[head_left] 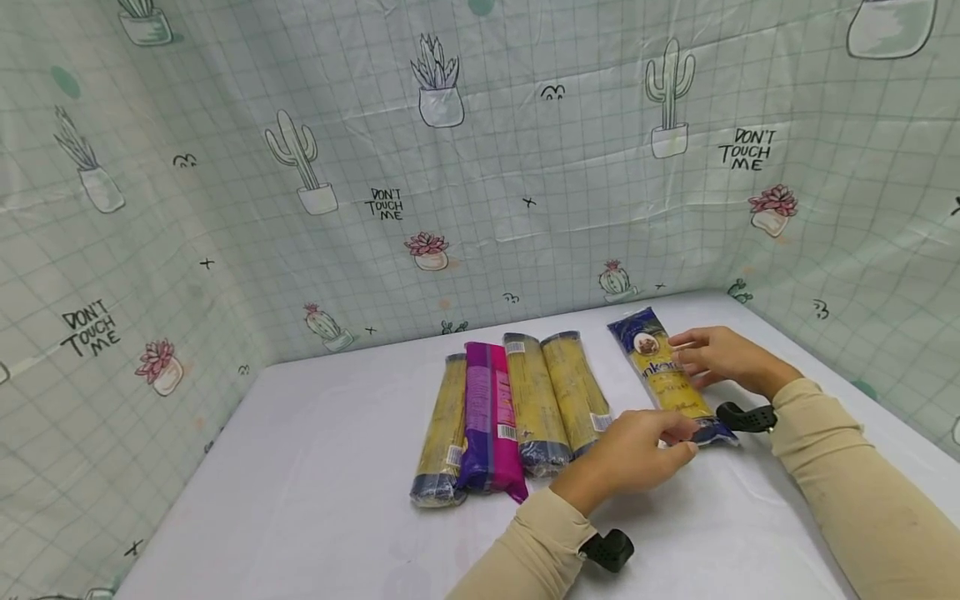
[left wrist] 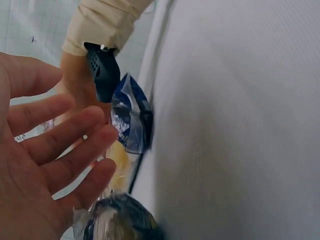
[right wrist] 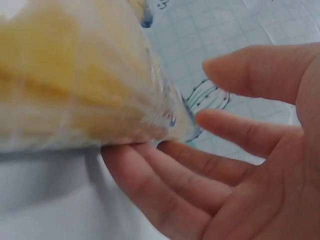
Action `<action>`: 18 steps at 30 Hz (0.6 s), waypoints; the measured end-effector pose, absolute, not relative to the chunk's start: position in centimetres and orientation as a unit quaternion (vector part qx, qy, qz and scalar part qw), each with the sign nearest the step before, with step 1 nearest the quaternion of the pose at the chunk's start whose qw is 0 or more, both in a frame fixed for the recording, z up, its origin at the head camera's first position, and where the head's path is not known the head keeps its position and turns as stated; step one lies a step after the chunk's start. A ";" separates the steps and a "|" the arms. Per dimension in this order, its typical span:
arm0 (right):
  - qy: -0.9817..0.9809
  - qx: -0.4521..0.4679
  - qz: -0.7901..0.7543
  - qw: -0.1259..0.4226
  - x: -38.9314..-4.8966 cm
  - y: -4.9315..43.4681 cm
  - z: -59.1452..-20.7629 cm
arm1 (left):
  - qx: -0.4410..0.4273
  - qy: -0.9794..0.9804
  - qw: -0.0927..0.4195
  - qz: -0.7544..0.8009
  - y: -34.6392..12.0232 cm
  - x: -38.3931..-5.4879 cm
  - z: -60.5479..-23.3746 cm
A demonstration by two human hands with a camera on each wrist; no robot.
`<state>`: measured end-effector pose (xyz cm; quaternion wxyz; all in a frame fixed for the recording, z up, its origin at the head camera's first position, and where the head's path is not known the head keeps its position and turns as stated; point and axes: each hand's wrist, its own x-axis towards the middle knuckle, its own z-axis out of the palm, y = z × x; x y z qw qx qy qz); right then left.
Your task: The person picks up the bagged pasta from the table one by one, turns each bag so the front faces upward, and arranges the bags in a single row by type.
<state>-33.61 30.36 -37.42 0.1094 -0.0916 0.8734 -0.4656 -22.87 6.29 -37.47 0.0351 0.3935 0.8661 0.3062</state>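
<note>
A pack of spaghetti [head_left: 663, 375] with a yellow middle and dark blue ends lies at the right of the table, its printed front facing up. My right hand [head_left: 727, 360] is at its right side, fingers spread. In the right wrist view, the fingertips [right wrist: 117, 157] reach the pack's lower edge while the thumb stands apart from it. My left hand [head_left: 633, 452] is near the pack's front end, and its relaxed fingers hold nothing. The left wrist view shows that palm [left wrist: 30, 185] with the blue pack end [left wrist: 131, 117] beyond the fingers.
Left of my hands, several packs lie side by side: a spaghetti pack [head_left: 442, 429], a purple and pink pack [head_left: 487, 417], and two more yellow packs [head_left: 534, 400] [head_left: 576, 383]. The white table [head_left: 322, 467] is backed by a cactus-print cloth [head_left: 480, 167].
</note>
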 end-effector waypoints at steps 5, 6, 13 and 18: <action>0.878 -0.061 -0.466 0.093 -33.5 30.2 -36.9 | 0.404 0.880 -0.023 0.248 5.0 -23.0 -37.3; 0.878 -0.054 -0.466 0.089 -33.4 30.1 -36.8 | 0.403 0.883 -0.031 0.241 4.7 -23.1 -37.3; 0.886 -0.025 -0.459 0.053 -33.1 29.6 -36.3 | 0.381 0.897 -0.055 0.216 2.6 -23.6 -36.5; 0.883 -0.034 -0.466 0.046 -32.9 29.0 -36.0 | 0.369 0.911 -0.081 0.164 1.7 -23.8 -36.4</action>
